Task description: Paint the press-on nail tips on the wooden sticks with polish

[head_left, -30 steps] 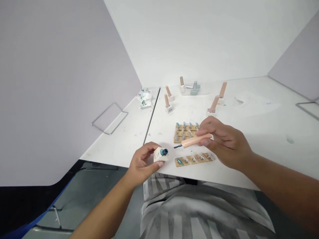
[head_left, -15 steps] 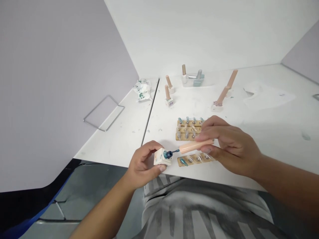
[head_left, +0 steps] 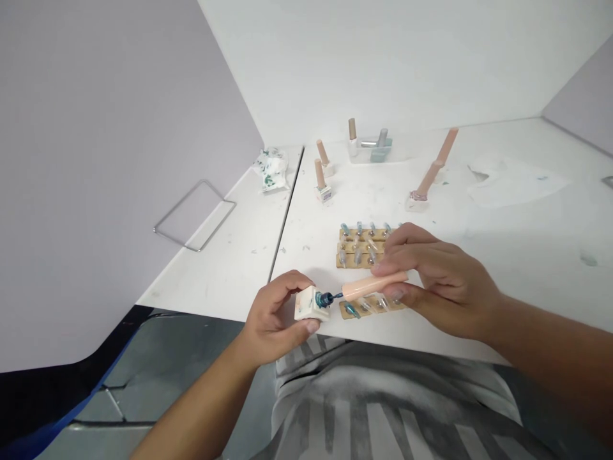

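My left hand (head_left: 280,317) is closed around a square white nail polish bottle (head_left: 309,305), tilted so its teal-smeared neck faces right. Between the fingers of my right hand (head_left: 438,278) is the bottle's long peach brush cap (head_left: 371,285). Its dark, polish-coated stem reaches into the mouth of the bottle, so the bristles are hidden. Just below the cap lies a wooden strip with nail tips (head_left: 352,310); the leftmost tip is shiny teal, others look clear. Behind the cap, more wooden strips (head_left: 352,260) carry pale and teal tips, partly covered by my right hand.
Peach-capped bottles stand at the back, two left (head_left: 323,193) and two right (head_left: 417,199). A clear tray (head_left: 402,156) holds several bottles. Stained tissue (head_left: 274,172) lies far left, a white sheet (head_left: 522,185) far right. A metal wire frame (head_left: 204,246) sits by the left panel.
The brush stem sits slightly deeper in the bottle's mouth, with the cap shifted a little left. My left hand keeps its grip; the whole view has moved slightly.
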